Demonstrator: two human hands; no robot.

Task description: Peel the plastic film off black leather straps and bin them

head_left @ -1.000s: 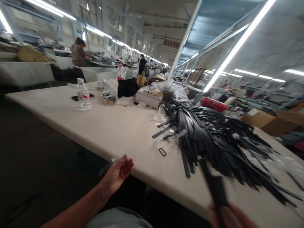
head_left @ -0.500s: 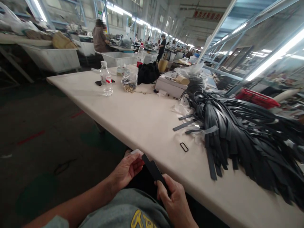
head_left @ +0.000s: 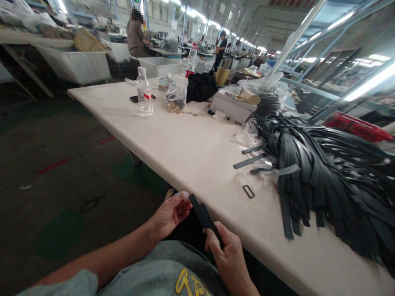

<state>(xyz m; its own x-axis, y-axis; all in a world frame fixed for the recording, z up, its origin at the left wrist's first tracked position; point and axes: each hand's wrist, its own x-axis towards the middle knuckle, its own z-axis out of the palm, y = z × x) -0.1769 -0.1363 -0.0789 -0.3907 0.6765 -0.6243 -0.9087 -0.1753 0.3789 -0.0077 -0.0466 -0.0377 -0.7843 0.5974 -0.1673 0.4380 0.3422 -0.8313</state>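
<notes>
My right hand (head_left: 230,257) grips black straps (head_left: 205,218), thumb on top. Two flat ends show past the fingers, one reaching farther than the other. Close to the longer end, my left hand (head_left: 169,216) pinches a whitish, translucent piece (head_left: 182,194) between thumb and forefinger; its other fingers are curled. I cannot tell whether that piece touches the strap end. Both hands are in front of the table edge, above my lap. On the tabletop beyond them lies a black rectangular ring buckle (head_left: 248,191).
A large heap of black straps (head_left: 296,181) covers the right of the table (head_left: 173,144). Farther back stand a water bottle (head_left: 145,94), a bag of small metal parts (head_left: 176,98), a black bag (head_left: 202,87) and a white box (head_left: 231,107). People sit and stand in the background.
The view has shifted, so the table and its things appear farther right. Both hands keep nearly the same hold and spacing, with the whitish piece still beside the strap end.
</notes>
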